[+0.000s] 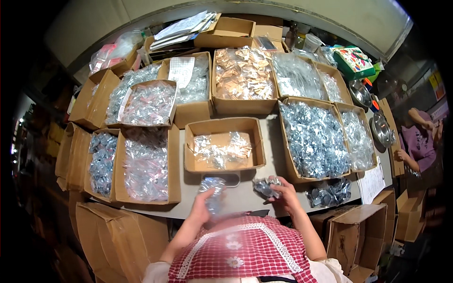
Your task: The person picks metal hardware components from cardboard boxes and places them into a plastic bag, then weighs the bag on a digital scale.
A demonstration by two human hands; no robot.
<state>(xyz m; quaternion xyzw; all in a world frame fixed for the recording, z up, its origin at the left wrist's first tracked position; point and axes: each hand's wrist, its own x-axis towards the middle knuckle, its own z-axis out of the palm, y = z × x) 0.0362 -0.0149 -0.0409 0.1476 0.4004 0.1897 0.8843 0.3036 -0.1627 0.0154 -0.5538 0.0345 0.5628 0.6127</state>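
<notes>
We are grasping a clear bag (213, 189) in the left hand (202, 203), its long axis running near to far, and a bag of dark parts (264, 187) in the right hand (285, 192), lying roughly crosswise, pointing left. We seem to be handling filled bags over the near worktop (272, 151); the next move is probably calling for steady grips. Beyond, an open cardboard box (222, 127) is holding more bags.
</notes>
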